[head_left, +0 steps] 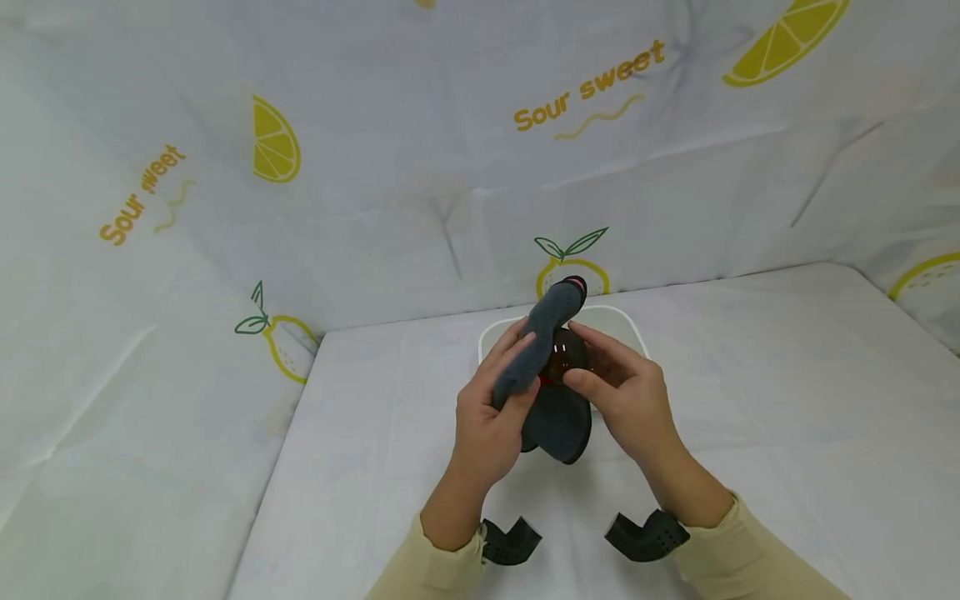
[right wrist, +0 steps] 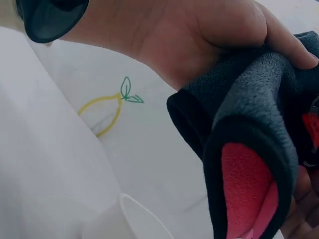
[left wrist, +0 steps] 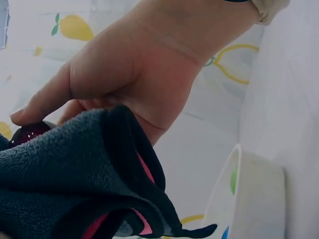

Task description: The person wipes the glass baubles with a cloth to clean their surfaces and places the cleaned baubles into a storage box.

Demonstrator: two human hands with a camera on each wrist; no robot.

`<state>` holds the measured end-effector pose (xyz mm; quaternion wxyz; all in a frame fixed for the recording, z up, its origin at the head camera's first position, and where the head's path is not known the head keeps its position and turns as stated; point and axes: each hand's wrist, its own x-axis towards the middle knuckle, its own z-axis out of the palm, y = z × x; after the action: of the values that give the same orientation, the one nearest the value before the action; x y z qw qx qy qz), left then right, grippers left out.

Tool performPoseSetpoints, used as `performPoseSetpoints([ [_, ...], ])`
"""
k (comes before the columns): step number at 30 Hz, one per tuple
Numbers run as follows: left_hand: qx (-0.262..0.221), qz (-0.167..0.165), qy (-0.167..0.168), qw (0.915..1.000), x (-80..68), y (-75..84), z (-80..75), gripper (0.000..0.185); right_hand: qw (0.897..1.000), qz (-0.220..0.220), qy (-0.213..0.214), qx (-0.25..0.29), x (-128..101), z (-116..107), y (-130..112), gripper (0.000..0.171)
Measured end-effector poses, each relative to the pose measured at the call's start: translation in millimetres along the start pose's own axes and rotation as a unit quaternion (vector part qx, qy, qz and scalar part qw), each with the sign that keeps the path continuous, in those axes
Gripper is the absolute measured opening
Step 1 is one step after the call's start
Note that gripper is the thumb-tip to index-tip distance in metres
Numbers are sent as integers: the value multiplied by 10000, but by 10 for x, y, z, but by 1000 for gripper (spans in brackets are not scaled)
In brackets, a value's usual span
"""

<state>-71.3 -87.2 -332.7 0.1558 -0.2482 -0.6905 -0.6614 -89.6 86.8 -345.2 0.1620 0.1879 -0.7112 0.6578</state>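
My left hand (head_left: 483,429) grips a dark grey cloth (head_left: 557,425) with black edging and a pink underside, which shows in the right wrist view on the cloth (right wrist: 244,189). A glossy, dark reddish-brown rounded object (head_left: 567,352) sits against its folds. My right hand (head_left: 637,404) holds this object from the right, thumb in front and fingers on its far side. The left wrist view shows the right hand (left wrist: 129,74) with its thumb on the dark object (left wrist: 30,133), partly covered by cloth. What kind of object it is I cannot tell.
Behind the hands a white container (head_left: 611,318) stands on the white-covered table (head_left: 375,467); its inside is mostly hidden. Black devices (head_left: 512,542) are strapped at both wrists. A white backdrop (head_left: 390,167) with lemon prints rises behind the table.
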Motion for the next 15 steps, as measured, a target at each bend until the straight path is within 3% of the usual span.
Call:
performPoseSetpoints([
  [5, 5, 101, -3, 9999, -4, 11, -4, 41, 9987, -124, -335, -369, -1, -17, 0, 57],
  [11, 36, 84, 45, 9999, -14, -7, 27, 40, 9848, -1222, -504, -1123, 17, -45, -36, 68],
  [15, 66, 60, 93, 9999, -22, -26, 61, 41, 9729, -1943, -319, -1209, 44, -37, -19, 55],
])
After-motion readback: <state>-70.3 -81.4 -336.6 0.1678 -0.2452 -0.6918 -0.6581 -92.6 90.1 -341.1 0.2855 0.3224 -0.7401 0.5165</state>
